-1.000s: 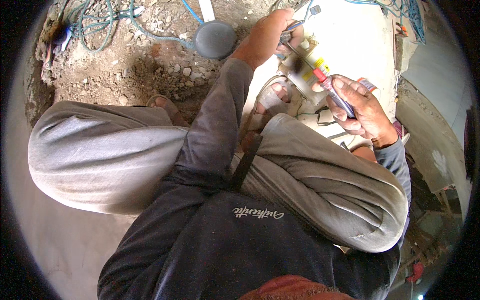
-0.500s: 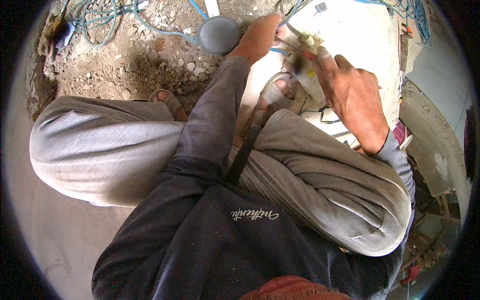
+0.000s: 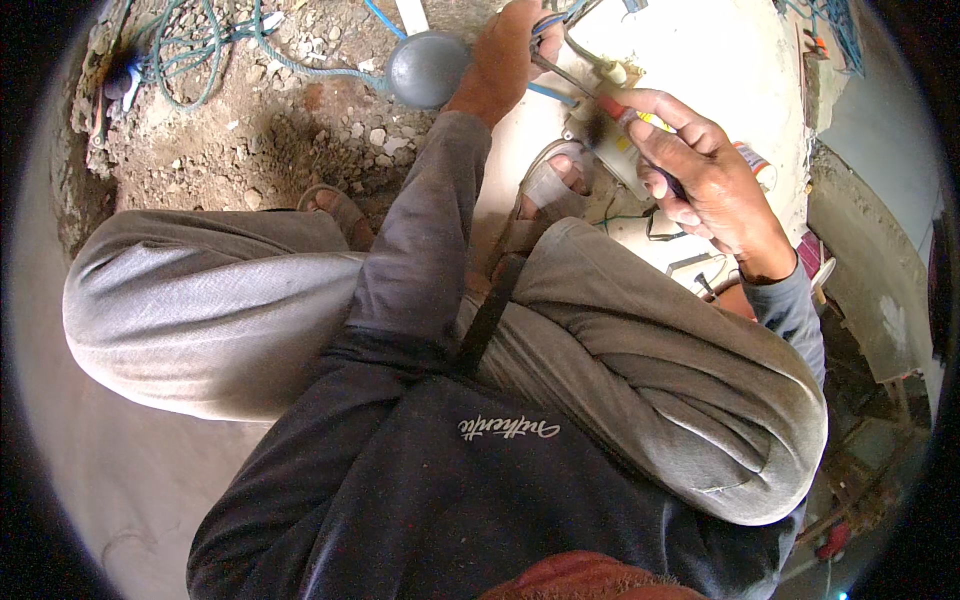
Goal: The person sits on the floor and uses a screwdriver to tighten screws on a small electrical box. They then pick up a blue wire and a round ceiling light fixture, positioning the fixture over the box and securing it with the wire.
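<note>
My right hand (image 3: 700,165) grips a screwdriver (image 3: 612,104) by its red and dark handle, the thin shaft slanting up and left. The shaft's far end reaches the fingers of my left hand (image 3: 505,55), which are closed near the picture's top edge. A blue wire (image 3: 548,20) and a dark cable (image 3: 580,48) run by those fingers; the exact hold there is partly hidden. Below the shaft sits a pale device with a yellow label (image 3: 622,140), partly covered by my right hand. A whitish fitting (image 3: 616,73) and a blue tube (image 3: 550,95) are beside it.
A grey rounded object (image 3: 428,70) with a white pipe stands left of my left hand. Teal rope (image 3: 215,45) lies on rubble (image 3: 300,120). My sandalled foot (image 3: 560,175) rests close to the device. A white tub (image 3: 755,165) and a concrete slab (image 3: 870,260) are at right.
My left hand has shifted slightly up and left. My right hand's fingers have changed their hold on the screwdriver handle, showing more of it, and the screwdriver has moved slightly left.
</note>
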`<state>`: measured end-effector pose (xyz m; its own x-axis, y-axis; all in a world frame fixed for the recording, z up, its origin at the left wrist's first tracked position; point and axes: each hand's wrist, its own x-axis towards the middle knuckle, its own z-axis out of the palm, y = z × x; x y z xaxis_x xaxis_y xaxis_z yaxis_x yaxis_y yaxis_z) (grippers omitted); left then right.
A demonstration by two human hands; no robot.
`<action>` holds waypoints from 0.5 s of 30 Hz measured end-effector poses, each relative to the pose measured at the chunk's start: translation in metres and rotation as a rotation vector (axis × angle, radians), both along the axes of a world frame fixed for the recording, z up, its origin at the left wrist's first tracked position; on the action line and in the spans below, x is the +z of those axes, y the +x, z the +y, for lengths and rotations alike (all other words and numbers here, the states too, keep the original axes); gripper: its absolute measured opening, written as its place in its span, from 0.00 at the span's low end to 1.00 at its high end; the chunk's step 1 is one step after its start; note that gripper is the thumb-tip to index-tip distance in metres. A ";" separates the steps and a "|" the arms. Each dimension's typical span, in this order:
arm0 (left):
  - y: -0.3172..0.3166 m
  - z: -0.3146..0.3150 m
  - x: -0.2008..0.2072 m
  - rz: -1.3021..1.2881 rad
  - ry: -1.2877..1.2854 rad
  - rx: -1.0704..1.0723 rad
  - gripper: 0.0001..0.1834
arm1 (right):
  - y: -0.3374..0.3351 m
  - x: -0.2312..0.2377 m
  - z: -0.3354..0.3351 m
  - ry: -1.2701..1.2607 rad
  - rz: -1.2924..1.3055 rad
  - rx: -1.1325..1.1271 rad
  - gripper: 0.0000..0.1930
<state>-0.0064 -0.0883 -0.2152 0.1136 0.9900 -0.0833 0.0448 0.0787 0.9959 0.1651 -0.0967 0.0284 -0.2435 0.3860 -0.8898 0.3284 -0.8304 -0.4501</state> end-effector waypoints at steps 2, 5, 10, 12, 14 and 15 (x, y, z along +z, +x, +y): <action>-0.017 0.009 0.035 -0.319 -0.311 -0.109 0.20 | -0.002 -0.007 -0.004 0.245 -0.096 0.192 0.19; -0.010 0.003 0.023 -0.186 -0.299 0.055 0.27 | 0.000 -0.022 -0.015 0.827 -0.370 0.702 0.19; -0.013 0.004 0.015 -0.307 -0.460 0.030 0.24 | 0.006 -0.031 -0.014 0.851 -0.267 0.544 0.20; -0.014 0.006 0.023 -0.299 -0.393 0.062 0.24 | 0.004 -0.006 0.005 0.159 -0.044 0.115 0.21; -0.016 0.001 0.036 0.095 0.062 0.043 0.12 | 0.017 0.000 0.001 -0.048 0.119 -0.090 0.21; -0.017 0.000 0.041 0.299 0.290 0.038 0.13 | 0.023 0.001 0.000 -0.151 0.205 -0.185 0.22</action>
<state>-0.0233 -0.0884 -0.1744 0.0892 0.9804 0.1758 0.3378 -0.1958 0.9206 0.1883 -0.0970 0.0297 -0.3615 0.3075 -0.8802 0.0803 -0.9303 -0.3579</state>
